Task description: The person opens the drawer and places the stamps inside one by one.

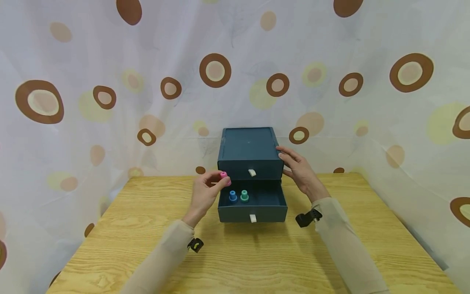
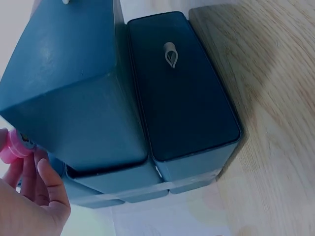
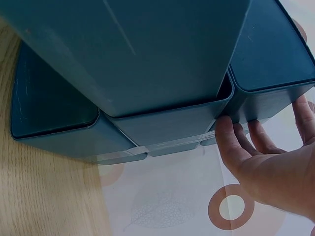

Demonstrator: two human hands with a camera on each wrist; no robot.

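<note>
A dark blue two-drawer box (image 1: 249, 148) stands at the back middle of the wooden table (image 1: 147, 253). Its lower drawer (image 1: 252, 213) is pulled out and holds a blue peg (image 1: 233, 196) and a green peg (image 1: 244, 195). My left hand (image 1: 207, 192) pinches a pink peg (image 1: 223, 175) at the drawer's left rear corner. In the left wrist view the pink peg (image 2: 12, 146) shows beside the box's side (image 2: 74, 98). My right hand (image 1: 299, 169) rests with straight fingers against the box's right side; its fingers (image 3: 231, 147) touch the box's edge (image 3: 162, 64).
A spotted curtain (image 1: 110, 102) hangs behind and to both sides of the table. The upper drawer (image 1: 251, 172) is closed, with a small white pull tab. Bare wood lies in front of the box and to either side.
</note>
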